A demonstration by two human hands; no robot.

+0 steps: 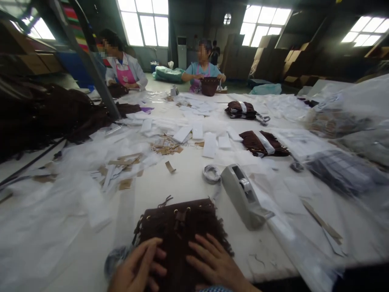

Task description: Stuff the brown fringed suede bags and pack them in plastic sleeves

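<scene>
A dark brown fringed bag (179,227) with small brass-coloured eyelets and a drawstring lies flat at the table's near edge. My right hand (209,259) rests on its right half, fingers stretched out and spread. Over the bag's lower left side is my left hand (139,263), its fingers loosely bent and apart, gripping nothing that I can see. Just left of that hand sits a roll of clear wrap or tape (115,259), partly covered. A grey tape dispenser (244,198) stands to the right of the bag, with a tape roll (212,174) beside it.
Two taped fringed bundles (264,144) lie farther right. Scissors (323,227) rest near the right edge. Paper tags (165,144), white cards (209,144) and plastic film (54,227) cover much of the table. Brown bags (48,113) pile up left, behind a metal post (100,69). Two co-workers (203,69) sit opposite.
</scene>
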